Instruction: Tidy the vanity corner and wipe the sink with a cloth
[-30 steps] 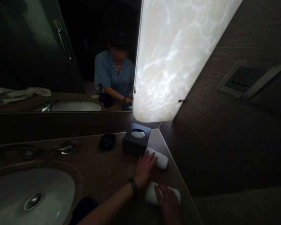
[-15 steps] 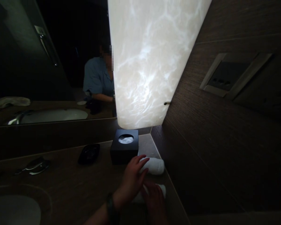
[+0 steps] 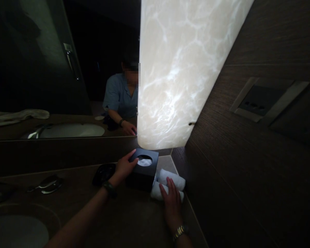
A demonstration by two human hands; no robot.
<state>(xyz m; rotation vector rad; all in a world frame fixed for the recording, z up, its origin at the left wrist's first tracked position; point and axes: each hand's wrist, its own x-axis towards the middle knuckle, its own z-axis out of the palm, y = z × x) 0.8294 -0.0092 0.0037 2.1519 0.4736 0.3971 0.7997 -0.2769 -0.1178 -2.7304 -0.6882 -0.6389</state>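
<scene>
Left to right, changes since the earlier frames: the left hand (image 3: 125, 166) is off the far white roll (image 3: 177, 179) and now rests at the left edge of the black tissue box (image 3: 141, 179). Its visible fingers are extended over the box top, beside the oval opening; whether they grip the box cannot be told. The near white roll (image 3: 158, 192), one second ago separated from the far roll by a gap, now lies alongside it. Both rolls sit on the counter (image 3: 98, 213), just to the right of the box. The right hand (image 3: 172, 199) remains on the rolls, its fingers extended and parted across both, not wrapped around either. The gold band (image 3: 179, 231) on the right wrist is now exposed.

Limited visibility, left to right: the sink (image 3: 18, 227) is cut off by the frame. The black dish (image 3: 103, 174) is dark, and its contents cannot be made out. The left thumb is hard to distinguish from the other fingers. In the mirror (image 3: 98, 69), the lit panel (image 3: 181, 79) cuts off the person's reflection. The right hand covers part of both rolls, hiding some of the line between them.
</scene>
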